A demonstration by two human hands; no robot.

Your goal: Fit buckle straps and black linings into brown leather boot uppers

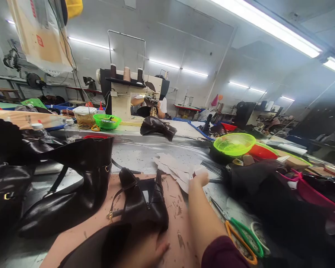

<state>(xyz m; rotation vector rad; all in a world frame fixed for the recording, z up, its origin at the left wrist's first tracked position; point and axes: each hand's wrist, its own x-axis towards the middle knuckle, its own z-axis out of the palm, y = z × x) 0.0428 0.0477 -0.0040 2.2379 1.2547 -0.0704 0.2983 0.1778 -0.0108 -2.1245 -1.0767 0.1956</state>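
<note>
- Because its leather looks thin and glossy, the dark boot upper (159, 214), lying on the pink board (174, 193), should handle light, floppy, slightly slippery; grip its seamed edge (not the loose strap (117, 213)).
- Left hand (153, 251): blurred at its near end, grip unclear.
- Right hand (200, 178): curled by paper pieces (171, 165), contents hidden.
- Scuffed table (134, 154), sewing machine (120, 100) beyond.

A sewing machine (121, 103) stood at ten o'clock, carrying three thread spools (127, 74). A green basket (107, 125) sat at nine o'clock; a yellow-green colander (234, 149), three o'clock.
</note>
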